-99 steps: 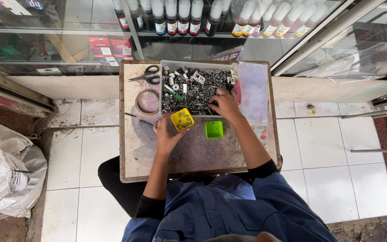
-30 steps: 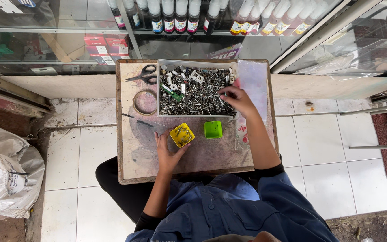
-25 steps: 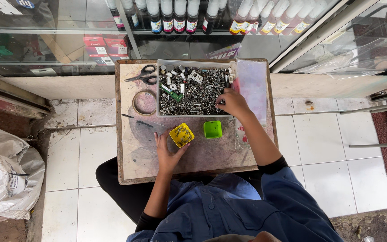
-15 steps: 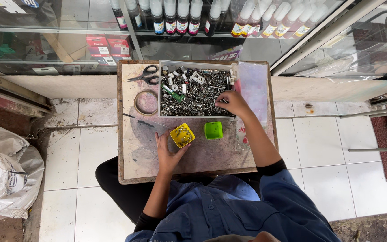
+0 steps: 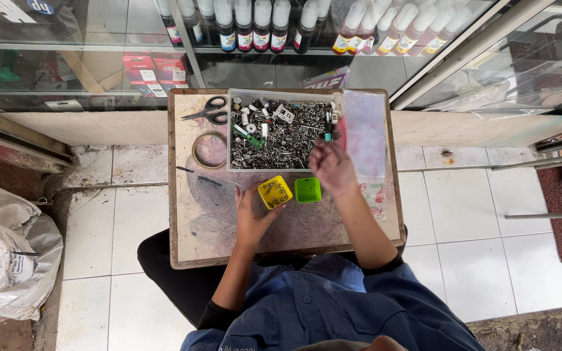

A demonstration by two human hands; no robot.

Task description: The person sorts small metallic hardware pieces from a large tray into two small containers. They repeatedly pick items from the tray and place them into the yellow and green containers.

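A clear tray (image 5: 237, 130) full of screws and small metal parts stands at the far side of a small worn table (image 5: 203, 227). My right hand (image 5: 332, 168) hovers at the tray's near right corner, fingers curled; whether it holds a part I cannot tell. In front of the tray sit a small yellow cup (image 5: 274, 192) with a few screws in it and an empty green cup (image 5: 307, 190). My left hand (image 5: 251, 216) rests on the table and touches the yellow cup's near edge.
Black scissors (image 5: 206, 111) and a tape ring (image 5: 210, 150) lie left of the tray; a clear plastic bag (image 5: 367, 140) lies to its right. A glass showcase with ink bottles (image 5: 255, 23) stands behind. A white sack (image 5: 4, 253) sits on the tiled floor at left.
My right hand has pulled back from inside the tray's right side toward its near edge, closer to the green cup. My left hand stays by the yellow cup.
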